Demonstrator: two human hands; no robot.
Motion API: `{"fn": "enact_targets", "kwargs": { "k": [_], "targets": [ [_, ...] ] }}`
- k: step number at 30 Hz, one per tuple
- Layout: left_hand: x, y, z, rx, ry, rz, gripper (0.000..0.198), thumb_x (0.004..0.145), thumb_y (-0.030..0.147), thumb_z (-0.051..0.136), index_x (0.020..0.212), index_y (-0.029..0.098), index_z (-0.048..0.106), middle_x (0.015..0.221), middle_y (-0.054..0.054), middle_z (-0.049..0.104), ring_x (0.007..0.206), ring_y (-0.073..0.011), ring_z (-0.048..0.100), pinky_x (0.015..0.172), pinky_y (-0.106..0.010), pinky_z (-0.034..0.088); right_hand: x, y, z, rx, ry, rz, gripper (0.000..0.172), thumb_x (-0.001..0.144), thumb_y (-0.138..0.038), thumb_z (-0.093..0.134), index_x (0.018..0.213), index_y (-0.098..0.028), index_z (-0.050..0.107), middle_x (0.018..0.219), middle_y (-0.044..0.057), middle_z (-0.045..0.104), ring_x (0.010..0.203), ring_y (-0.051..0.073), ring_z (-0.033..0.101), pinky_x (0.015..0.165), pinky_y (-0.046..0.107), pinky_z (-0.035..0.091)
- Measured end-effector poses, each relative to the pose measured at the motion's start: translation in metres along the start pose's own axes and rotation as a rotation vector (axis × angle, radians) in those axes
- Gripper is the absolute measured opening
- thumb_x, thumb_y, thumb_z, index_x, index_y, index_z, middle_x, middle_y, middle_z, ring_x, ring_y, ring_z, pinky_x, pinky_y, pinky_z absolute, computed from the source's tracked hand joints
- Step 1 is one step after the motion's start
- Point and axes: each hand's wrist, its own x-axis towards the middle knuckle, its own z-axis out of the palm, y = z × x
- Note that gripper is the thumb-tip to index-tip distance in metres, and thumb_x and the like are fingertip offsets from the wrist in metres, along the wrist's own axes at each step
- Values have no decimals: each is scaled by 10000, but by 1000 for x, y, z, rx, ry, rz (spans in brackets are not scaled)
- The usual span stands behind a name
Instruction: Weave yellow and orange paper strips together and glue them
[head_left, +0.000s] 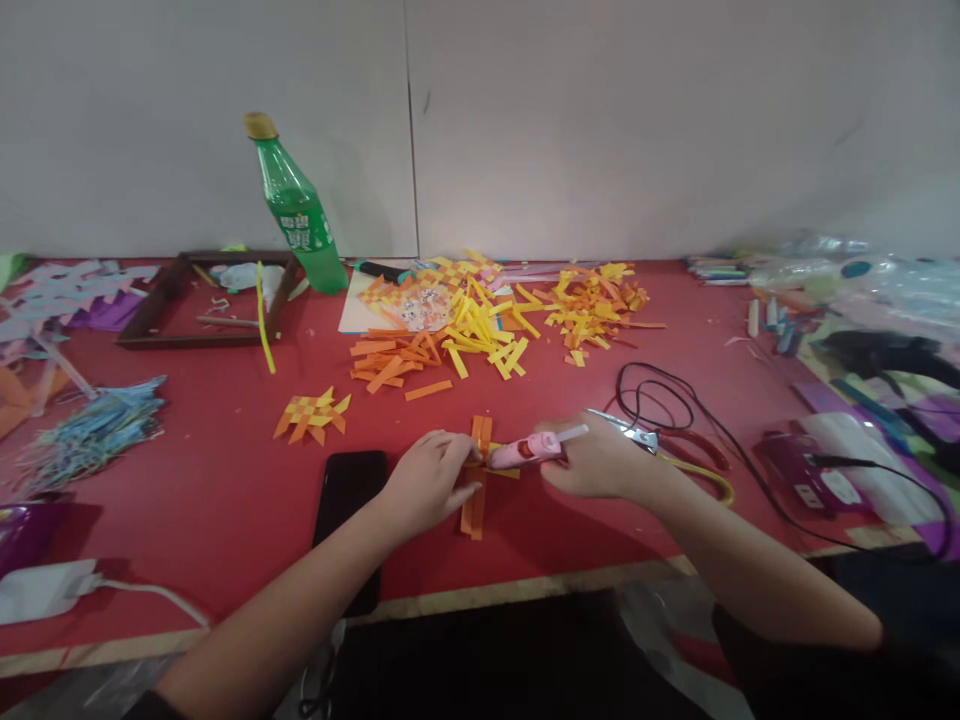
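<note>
In my right hand (592, 458) is a small pink hot glue gun (525, 449), a whitish glue stick jutting from its back end. Its nozzle points left and meets crossed orange paper strips (474, 510) and a yellow strip (508, 473) on the table. My left hand (431, 470) pinches these strips at their crossing, fingertips close to the nozzle; the exact contact is partly hidden. A finished-looking woven orange and yellow paper star (313, 415) lies farther left. Under my left wrist is a black phone (352, 500).
Loose yellow strips (487, 325) and orange strips (394, 360) are heaped at the back. A green bottle (300, 220) stands by a brown tray (127, 335). Pliers-like tool (641, 437), black cord (701, 400) and purple box (806, 475) lie right. A white charger (45, 590) sits front left.
</note>
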Motion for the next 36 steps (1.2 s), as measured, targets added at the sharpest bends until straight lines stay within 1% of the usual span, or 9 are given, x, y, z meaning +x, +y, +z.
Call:
{"fn": "enact_targets", "kwargs": {
  "k": [10, 19, 25, 36],
  "targets": [
    [-1, -1, 1, 2, 1, -5, 270, 807, 205, 689, 1007, 200, 508, 1020, -63, 675, 980, -252, 624, 889, -418, 491, -1, 1, 4, -33, 7, 13, 83, 705, -218, 493, 674, -200, 568, 583, 11, 615, 510, 138, 498, 524, 276, 215],
    [-1, 0, 0, 6, -6, 6, 273, 806, 196, 690, 1007, 191, 506, 1021, -74, 672, 982, -261, 621, 882, -424, 494, 0, -2, -1, -46, -22, 25, 110, 701, -215, 487, 705, -204, 597, 570, 11, 602, 510, 131, 476, 516, 275, 200],
    [0, 0, 0, 4, -7, 2, 257, 818, 202, 679, 1011, 195, 510, 1026, -68, 671, 990, -253, 616, 895, -417, 486, 1, -4, -4, -61, -40, 22, 131, 710, -217, 485, 722, -205, 615, 607, 16, 630, 531, 134, 490, 518, 275, 205],
    [-1, -1, 1, 5, -6, 3, 303, 791, 181, 705, 1021, 213, 510, 1039, -49, 674, 998, -246, 614, 906, -397, 478, 2, -8, -11, -125, -58, 6, 168, 727, -215, 481, 757, -204, 646, 674, 27, 682, 580, 158, 551, 523, 277, 197]
  ]
}}
